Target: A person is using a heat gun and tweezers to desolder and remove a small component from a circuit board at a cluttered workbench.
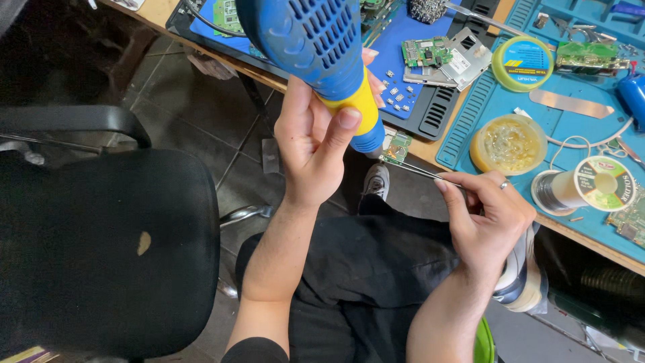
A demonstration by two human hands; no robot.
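My left hand (310, 144) is closed around the blue-and-yellow hot air gun (322, 47), its nozzle just above the small green board (398, 147). My right hand (487, 215) pinches tweezers (420, 171) gripping that board beside the bench's near edge (430, 153). Heating looks underway; nothing is lifted off yet.

chair (107, 249) left of hands | solder spool (591, 185) on mat (578, 134), right
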